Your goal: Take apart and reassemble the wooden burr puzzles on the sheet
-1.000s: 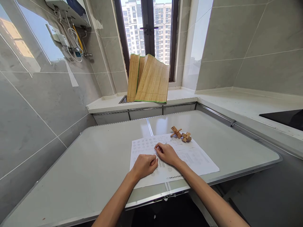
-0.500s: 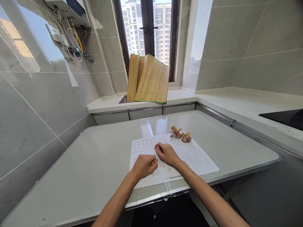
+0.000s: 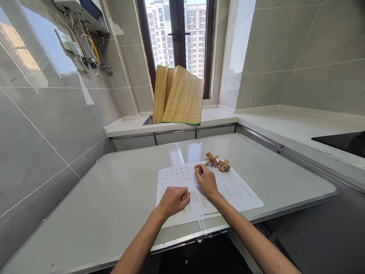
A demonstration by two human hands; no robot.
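The right hand (image 3: 205,179) was the nearer one to two wooden pieces, which lay beyond it and a little to its right, at the far edge of a printed paper sheet (image 3: 236,190). The longer wooden piece (image 3: 211,160) had its plank slanting from far left to near right, a thin stick crossing it; the chunky wooden piece (image 3: 224,165) sat just beside its near end. The right hand's fingers were loosely bent with a narrow gap, nothing visible in them. The left hand (image 3: 174,198), farther off, was curled into a loose fist over the sheet; whether it hid anything could not be told. The sheet lay on the tabletop (image 3: 119,190).
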